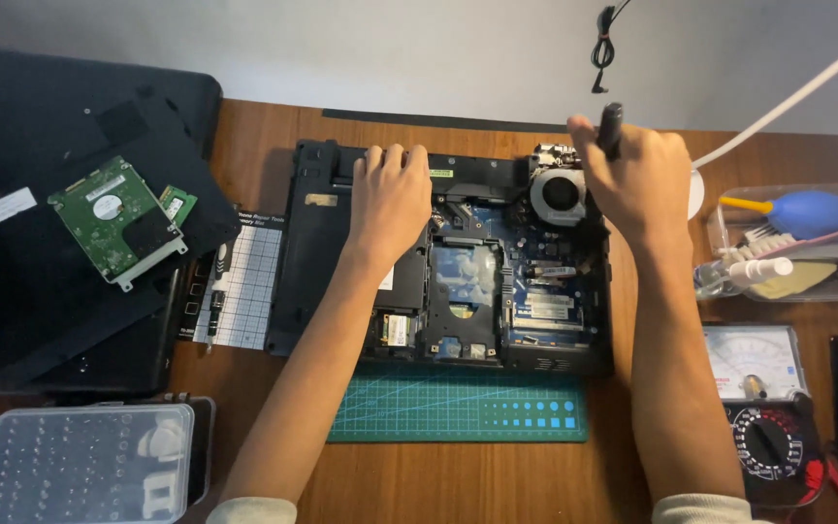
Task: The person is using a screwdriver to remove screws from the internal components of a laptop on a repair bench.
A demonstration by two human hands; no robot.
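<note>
2 hands on opened laptop [458, 272], wooden desk [458, 480], green cutting mat [458, 408], grey wall [390, 49]

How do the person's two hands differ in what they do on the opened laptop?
The left hand lies flat, palm down, on the opened laptop and holds nothing; the right hand is closed around a black screwdriver handle. The left hand rests near the middle of the rear edge; the right hand is at the rear right corner, beside the round fan. Both are bare and over the laptop.
</note>
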